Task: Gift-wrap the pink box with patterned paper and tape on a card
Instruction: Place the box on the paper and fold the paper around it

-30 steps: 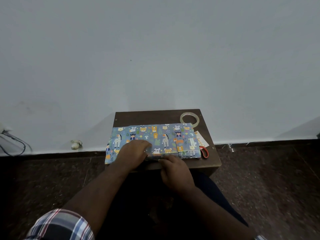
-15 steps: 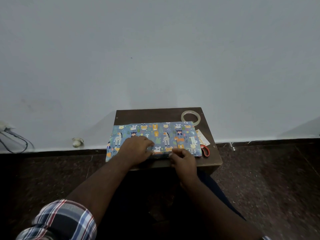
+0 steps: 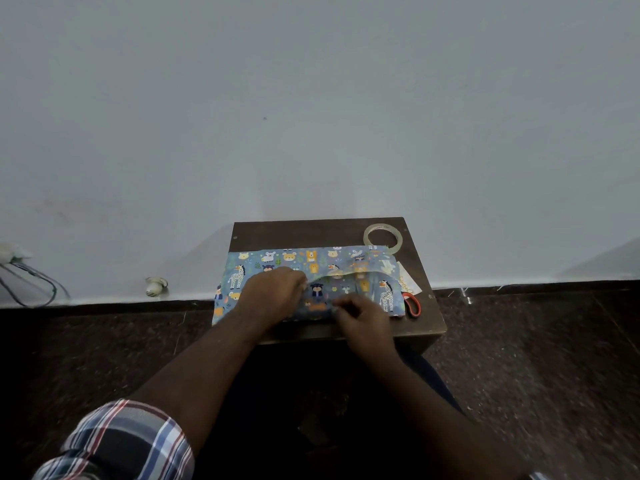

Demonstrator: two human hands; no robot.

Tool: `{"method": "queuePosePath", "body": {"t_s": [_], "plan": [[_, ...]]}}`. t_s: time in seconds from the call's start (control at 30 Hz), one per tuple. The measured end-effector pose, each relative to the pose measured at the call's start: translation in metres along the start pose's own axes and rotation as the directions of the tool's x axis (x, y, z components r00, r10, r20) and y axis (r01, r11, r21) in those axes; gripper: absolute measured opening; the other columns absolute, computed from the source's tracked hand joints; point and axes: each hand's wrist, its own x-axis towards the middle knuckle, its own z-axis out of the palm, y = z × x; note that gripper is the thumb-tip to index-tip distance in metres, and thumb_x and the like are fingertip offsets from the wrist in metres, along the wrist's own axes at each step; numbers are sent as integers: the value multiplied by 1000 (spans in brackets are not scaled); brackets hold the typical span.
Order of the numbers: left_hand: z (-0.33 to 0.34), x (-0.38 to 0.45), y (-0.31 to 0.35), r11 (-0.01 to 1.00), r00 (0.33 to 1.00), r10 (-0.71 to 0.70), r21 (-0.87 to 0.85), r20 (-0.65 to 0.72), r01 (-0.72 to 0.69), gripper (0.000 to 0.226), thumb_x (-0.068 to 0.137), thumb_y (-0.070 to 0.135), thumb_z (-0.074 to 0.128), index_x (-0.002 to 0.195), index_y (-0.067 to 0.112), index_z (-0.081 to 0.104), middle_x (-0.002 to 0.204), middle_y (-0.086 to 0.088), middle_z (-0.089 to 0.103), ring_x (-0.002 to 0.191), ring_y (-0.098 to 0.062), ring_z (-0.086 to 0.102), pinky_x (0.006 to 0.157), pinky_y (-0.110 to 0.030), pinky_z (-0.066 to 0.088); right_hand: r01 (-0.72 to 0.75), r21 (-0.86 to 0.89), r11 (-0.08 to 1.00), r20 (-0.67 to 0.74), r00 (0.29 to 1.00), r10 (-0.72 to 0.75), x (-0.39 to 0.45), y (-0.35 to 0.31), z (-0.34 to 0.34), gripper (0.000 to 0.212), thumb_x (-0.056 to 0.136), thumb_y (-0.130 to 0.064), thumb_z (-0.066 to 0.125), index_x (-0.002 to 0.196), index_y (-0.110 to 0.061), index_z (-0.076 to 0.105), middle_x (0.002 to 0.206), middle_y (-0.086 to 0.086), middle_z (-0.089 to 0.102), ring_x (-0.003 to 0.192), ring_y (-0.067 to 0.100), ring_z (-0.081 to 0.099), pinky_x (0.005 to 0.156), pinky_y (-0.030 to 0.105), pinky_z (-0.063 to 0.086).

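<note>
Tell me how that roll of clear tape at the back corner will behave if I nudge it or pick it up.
The tape roll lies flat on the table, so a nudge would probably slide it, not roll it. It is a thin open ring, so likely light and easy to hook.

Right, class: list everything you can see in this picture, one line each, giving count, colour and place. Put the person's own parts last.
Table: one, dark brown wood, against the wall.
Wrapping paper: one sheet, blue with animal print, spread across the table.
Tape roll: one, clear, table's far right corner.
Card: one, white, right of the paper, partly covered.
Scissors: one pair, red handles, right edge of the paper.
Cables: dark, on the floor at far left.
Small white object: one, by the skirting; cannot tell what.
Left hand: presses on the paper.
Right hand: pinches the paper's near edge.
</note>
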Motion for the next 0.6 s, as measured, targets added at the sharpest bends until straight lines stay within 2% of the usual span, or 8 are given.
{"method": "queuePosePath", "body": {"t_s": [0.03,0.07,0.1,0.17,0.27,0.37,0.5,0.6], "plan": [[-2,1,0,1000,1000,11,-1,-21,-12,31,104,36,42,106,22,70,97,2,69,86,-20,63,74,-39,55,157,-289,944,96,986,-135,0,4,4,21,96,-18,61,115,-19,71,114,-4,69,102,13,64,86,28,51],[-4,1,1,1000,999,25,7,-29,-25,30,104,36,43,106,21,69,98,2,69,86,-20,63,74,-39,54,295,-463,836,206,953,-222,3,7,8,29,95,-22,59,123,-18,67,123,-1,66,111,17,61,94,31,49],[-6,1,2,999,999,38,17,-25,-37,30,104,35,43,106,21,69,98,2,69,88,-21,63,75,-39,54,391,-553,735,296,917,-265,7,11,13,38,95,-25,57,131,-17,62,134,3,62,123,22,56,104,35,43],[-7,0,4,998,999,50,36,-12,-50,29,104,34,42,106,20,67,100,0,69,91,-23,63,76,-40,53,452,-644,618,387,889,-246,14,14,23,51,94,-29,54,143,-12,51,149,11,49,141,29,40,117,42,29],[-8,-2,3,998,999,51,43,-3,-50,30,105,33,40,107,18,66,102,-2,69,93,-25,63,78,-42,52,446,-677,585,410,889,-203,19,15,26,57,95,-25,53,148,-9,43,156,13,40,148,31,29,121,44,20],[-6,-3,2,995,998,54,78,16,-55,28,104,33,41,108,20,66,103,-1,69,91,-24,65,76,-40,53,460,-669,584,420,882,-213,22,19,28,57,95,-22,54,148,-9,42,156,15,40,148,32,29,122,45,18],[3,-9,4,987,995,99,130,-5,-97,20,100,31,49,100,20,66,96,0,70,83,-24,66,63,-33,47,441,-684,581,436,886,-158,28,19,30,59,97,-24,52,152,-11,37,159,12,35,149,31,25,123,43,14],[11,-12,3,980,993,112,170,-22,-107,18,98,31,53,94,20,67,88,0,71,74,-23,66,57,-31,42,452,-683,574,454,878,-151,29,17,30,60,95,-25,53,151,-11,37,155,12,40,144,32,32,122,44,17]]}}
